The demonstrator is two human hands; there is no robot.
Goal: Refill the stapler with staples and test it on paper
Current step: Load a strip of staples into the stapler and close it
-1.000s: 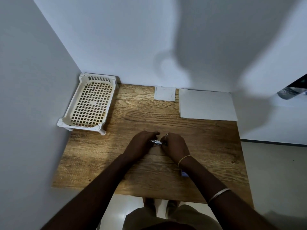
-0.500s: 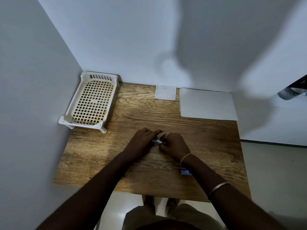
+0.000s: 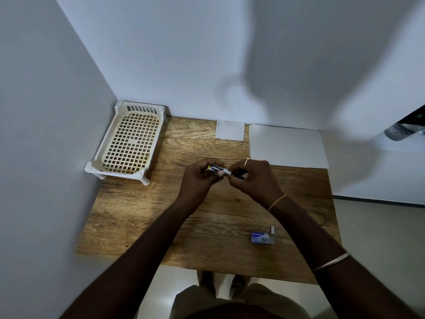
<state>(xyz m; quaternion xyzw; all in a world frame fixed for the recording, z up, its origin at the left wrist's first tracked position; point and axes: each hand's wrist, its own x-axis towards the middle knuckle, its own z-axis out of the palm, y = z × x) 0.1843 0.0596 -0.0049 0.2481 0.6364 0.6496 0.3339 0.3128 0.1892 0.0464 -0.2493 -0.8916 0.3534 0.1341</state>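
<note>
A small metallic stapler [image 3: 215,168] is held above the middle of the wooden table [image 3: 142,210]. My left hand [image 3: 199,178] grips its left end. My right hand [image 3: 253,178] pinches its right end, where a pale grey part [image 3: 227,172] sticks out between the two hands; most of the stapler is hidden by fingers. A blue staple box [image 3: 262,237] lies near the table's front right, with a short strip of staples [image 3: 272,229] just behind it. A white sheet of paper [image 3: 287,146] lies at the back right.
A cream plastic mesh tray [image 3: 128,143] stands at the back left corner against the wall. A small white paper square [image 3: 230,130] lies at the back middle. Walls close in the left and back sides. The floor drops off right of the table.
Both hands have lifted off the table with the stapler. My right forearm has shifted, and the blue staple box and the staple strip are uncovered.
</note>
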